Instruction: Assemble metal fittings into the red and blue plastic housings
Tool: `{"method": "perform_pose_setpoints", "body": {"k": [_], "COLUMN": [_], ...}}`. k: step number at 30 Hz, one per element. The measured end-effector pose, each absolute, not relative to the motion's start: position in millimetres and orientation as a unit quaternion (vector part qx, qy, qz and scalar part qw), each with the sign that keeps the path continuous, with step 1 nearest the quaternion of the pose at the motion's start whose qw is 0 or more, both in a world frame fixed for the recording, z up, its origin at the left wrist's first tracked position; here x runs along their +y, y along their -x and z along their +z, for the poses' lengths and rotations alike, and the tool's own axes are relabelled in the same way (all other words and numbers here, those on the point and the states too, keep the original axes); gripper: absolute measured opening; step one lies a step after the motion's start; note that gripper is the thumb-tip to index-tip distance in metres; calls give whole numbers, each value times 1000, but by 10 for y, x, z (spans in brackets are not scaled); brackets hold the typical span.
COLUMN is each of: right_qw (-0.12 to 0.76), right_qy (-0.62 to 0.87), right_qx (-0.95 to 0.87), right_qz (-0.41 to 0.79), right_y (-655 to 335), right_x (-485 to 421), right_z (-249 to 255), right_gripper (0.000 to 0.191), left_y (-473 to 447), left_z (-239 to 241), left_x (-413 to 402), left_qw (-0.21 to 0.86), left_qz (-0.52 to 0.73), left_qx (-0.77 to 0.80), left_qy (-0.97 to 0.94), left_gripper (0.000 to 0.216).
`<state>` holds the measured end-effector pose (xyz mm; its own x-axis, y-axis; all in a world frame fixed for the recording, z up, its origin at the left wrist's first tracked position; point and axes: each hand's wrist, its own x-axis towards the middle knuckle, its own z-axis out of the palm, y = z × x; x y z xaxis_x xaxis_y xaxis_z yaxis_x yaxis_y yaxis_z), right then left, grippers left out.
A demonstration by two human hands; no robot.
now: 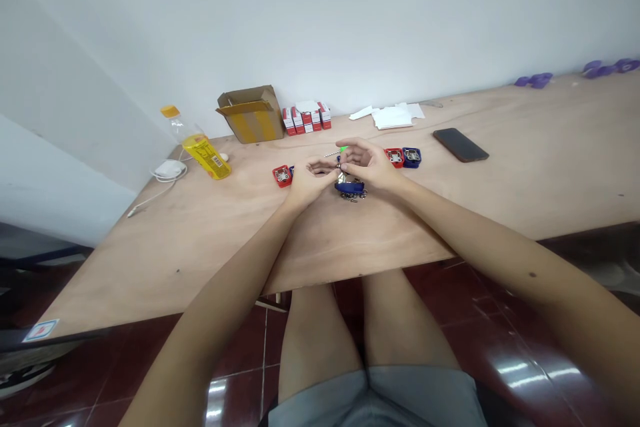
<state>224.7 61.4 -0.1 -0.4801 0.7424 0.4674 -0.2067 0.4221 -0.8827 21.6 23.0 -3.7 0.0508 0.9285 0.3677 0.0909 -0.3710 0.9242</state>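
**A:** We're live over a plywood table (200, 227), with both bare hands meeting right in the middle! The left hand (311, 180) and the right hand (367, 163) are held up close together, just above the wood.

**B:** What are the fingers doing?

**A:** The left fingers (320, 167) are curled and pressed close, their tips pinching a tiny metal piece (339, 165). It's too small to make out from up here. The right fingers (358, 155) are cupped and a little spread, and I can't tell whether they're gripping it too.

**B:** And right below the hands?

**A:** A blue holder (350, 188), partly tucked under them, with small metal bits (356, 195) at its front edge. Just beyond the fingertips lies a small screwdriver (343, 149) with a green handle, half hidden.

**B:** Around them?

**A:** A red holder (283, 175) sits left of the hands. To the right, another red holder (394, 157) sits beside a second blue holder (411, 157), with a dark phone (460, 145) farther along. At the back are a cardboard box (251, 113), a row of red-and-white cartons (305, 118) and white papers (393, 117). Off left, a yellow-labelled bottle (200, 155) lies near a white charger (167, 170).
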Motion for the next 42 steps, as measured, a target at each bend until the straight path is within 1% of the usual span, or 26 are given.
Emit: {"method": "perform_pose_setpoints", "body": {"k": [5, 10, 17, 23, 29, 32, 34, 36, 38, 40, 42], "right_qw": [475, 468, 444, 468, 468, 483, 484, 457, 410, 369, 335], "right_qy": [196, 202, 220, 222, 216, 220, 229, 232, 230, 225, 216], "right_qx": [-704, -705, -713, -706, -721, -729, -752, -794, -835, -858, -873], "right_qz": [490, 493, 496, 484, 463, 432, 385, 326, 285, 276, 280], "right_y": [-2247, -2278, -2299, -2279, -2287, -2297, -2319, -2350, -2378, -2394, -2401], "right_x": [615, 685, 672, 619, 622, 647, 675, 698, 709, 708, 703], "right_z": [10, -30, -33, -11, 18, 17, 2, -9, -3, 24, 59], "right_gripper": [58, 66, 65, 56, 55, 51, 48, 46, 46, 44, 36], "left_y": [-217, -208, -193, -197, -196, -180, -160, -135, -109, -82, -58], "left_z": [-30, -24, -17, -18, -15, -1, 10, 18, 22, 23, 22], "left_x": [224, 219, 220, 218, 221, 222, 230, 249, 277, 301, 311], "left_qw": [380, 380, 378, 379, 383, 388, 395, 407, 425, 450, 485], "left_qz": [546, 549, 558, 551, 550, 552, 564, 588, 614, 625, 617], "left_qx": [414, 405, 396, 403, 411, 416, 412, 403, 391, 377, 369], "left_qy": [-622, -625, -624, -625, -619, -609, -596, -571, -538, -514, -498], "left_gripper": [36, 37, 37, 37, 38, 40, 41, 42, 42, 40, 39]}}
